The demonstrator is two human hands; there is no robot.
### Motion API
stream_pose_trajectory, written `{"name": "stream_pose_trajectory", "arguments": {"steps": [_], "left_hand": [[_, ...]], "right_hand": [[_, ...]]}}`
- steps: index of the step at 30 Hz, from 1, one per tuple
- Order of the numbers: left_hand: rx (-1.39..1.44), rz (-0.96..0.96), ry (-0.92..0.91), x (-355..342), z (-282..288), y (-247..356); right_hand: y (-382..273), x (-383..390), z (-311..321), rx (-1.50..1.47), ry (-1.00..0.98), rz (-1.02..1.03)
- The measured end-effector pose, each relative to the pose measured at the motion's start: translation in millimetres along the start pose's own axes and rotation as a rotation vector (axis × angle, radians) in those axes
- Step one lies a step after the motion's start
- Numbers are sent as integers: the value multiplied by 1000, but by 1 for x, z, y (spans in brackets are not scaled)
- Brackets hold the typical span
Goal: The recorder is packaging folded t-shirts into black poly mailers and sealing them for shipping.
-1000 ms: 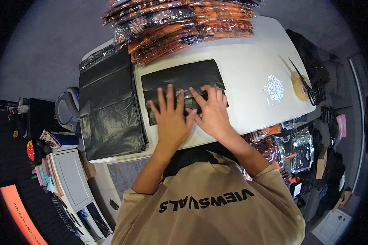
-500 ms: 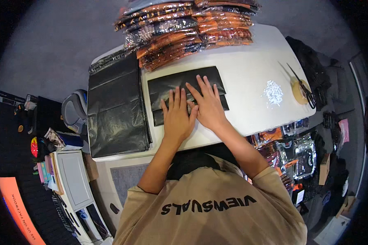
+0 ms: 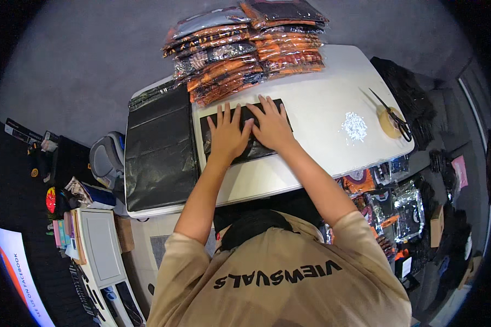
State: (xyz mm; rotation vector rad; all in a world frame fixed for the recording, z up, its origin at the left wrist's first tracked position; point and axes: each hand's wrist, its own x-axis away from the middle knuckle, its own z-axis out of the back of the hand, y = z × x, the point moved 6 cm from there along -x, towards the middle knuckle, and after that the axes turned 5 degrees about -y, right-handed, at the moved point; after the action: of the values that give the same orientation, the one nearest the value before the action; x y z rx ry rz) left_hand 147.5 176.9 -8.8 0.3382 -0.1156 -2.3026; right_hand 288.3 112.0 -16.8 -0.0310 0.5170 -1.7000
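A folded black plastic piece (image 3: 253, 152) lies on the white table (image 3: 338, 82). My left hand (image 3: 228, 136) rests flat on its left part, fingers spread toward the far edge. Beside it, my right hand (image 3: 271, 126) lies on the right part, also with fingers apart. The two thumbs are close together. Both hands cover much of the piece. Just left of them lies a pile of larger black plastic sheets or bags (image 3: 158, 147).
Tall stacks of clear-bagged folded fabric (image 3: 223, 46) stand at the back. At the right are small white pieces (image 3: 354, 128), a tape roll (image 3: 388, 124) and black scissors (image 3: 403, 129). A chair (image 3: 106, 155) and cabinet (image 3: 101, 245) stand left; more packages (image 3: 403, 212) lie below right.
Both hands have moved forward over the black piece, toward its far edge, still flat with fingers spread. The whole view has shifted, so more of the back stacks' tops shows.
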Motion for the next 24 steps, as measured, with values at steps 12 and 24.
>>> {"name": "stream_pose_trajectory", "arguments": {"steps": [12,24], "left_hand": [[-46,207,-26,-11,-38,-84],[138,130,-48,12,19,-67]], "right_hand": [[38,-6,-17,56,-137,-190],[67,10,-2,-306,-59,-296]]}}
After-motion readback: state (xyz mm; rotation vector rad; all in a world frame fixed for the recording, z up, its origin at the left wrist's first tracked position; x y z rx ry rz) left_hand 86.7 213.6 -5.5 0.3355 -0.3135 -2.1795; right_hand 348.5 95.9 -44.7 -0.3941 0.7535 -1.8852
